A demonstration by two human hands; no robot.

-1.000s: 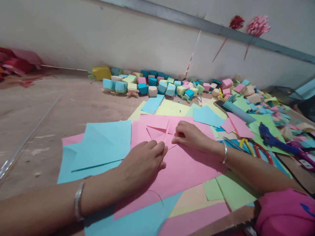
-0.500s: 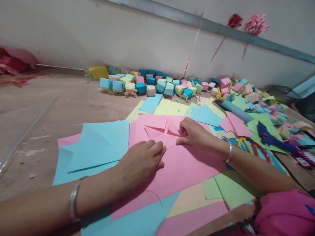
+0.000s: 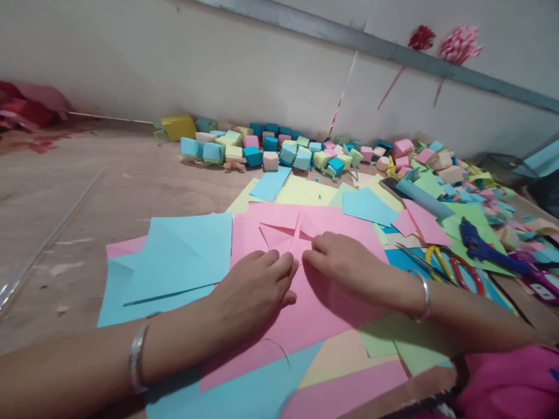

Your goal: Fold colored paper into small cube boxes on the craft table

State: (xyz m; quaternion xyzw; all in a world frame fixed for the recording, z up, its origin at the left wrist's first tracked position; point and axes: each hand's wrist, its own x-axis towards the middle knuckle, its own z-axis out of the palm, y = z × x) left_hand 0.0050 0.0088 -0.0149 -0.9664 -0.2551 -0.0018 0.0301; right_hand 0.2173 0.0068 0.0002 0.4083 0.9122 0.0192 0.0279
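Note:
A folded piece of pink paper (image 3: 279, 219) with creased, triangular flaps lies on larger pink sheets (image 3: 323, 302) in front of me. My left hand (image 3: 262, 285) rests on its near left part, fingers curled together and pressed on the paper. Close beside it, my right hand (image 3: 338, 262) has its fingers bunched at the near right edge of the fold. The fingertips of both hands nearly meet, and they cover the near end of the folded piece.
Blue sheets (image 3: 187, 256) lie to the left. Yellow-and-red-handled scissors (image 3: 467, 273) and a blue glue gun (image 3: 484, 247) are at the right, near a phone (image 3: 390, 187). Many small paper boxes (image 3: 271, 161) line the wall. Green sheets (image 3: 414, 343) lie under my right forearm.
My right hand has moved down and slightly left from the upper right flap to the near edge of the fold. My left hand stays on the paper.

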